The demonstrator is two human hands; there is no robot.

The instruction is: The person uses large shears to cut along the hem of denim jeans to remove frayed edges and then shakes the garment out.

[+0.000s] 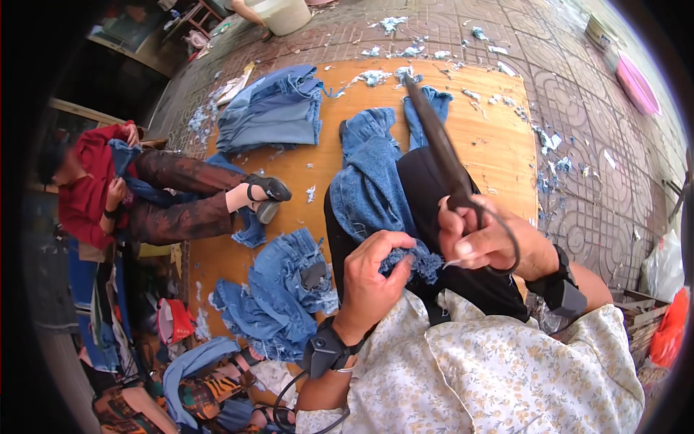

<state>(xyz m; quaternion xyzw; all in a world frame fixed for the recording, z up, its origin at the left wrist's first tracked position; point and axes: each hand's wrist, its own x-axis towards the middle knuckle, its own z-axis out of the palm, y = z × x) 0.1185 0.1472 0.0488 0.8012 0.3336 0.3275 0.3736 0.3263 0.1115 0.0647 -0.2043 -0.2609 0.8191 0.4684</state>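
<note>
A blue denim piece point(369, 181) lies over my lap, its frayed end bunched between the fingers of my left hand point(372, 286), which is closed on it. My right hand point(488, 235) grips large dark metal scissors point(434, 116) by the looped handle, blades pointing up and away from me, with a pale thread by my thumb. The scissors are above the denim, to the right of my left hand. Another denim strip point(430, 101) lies beyond my knee, partly behind the blades.
A wooden board point(499, 159) carries folded jeans point(267, 108), a frayed denim pile point(267, 296) and scraps. A seated co-worker point(87, 195) works denim at left; another person's legs point(224, 383) are at lower left. A pink basin point(636, 83) and bags point(661, 264) stand at right.
</note>
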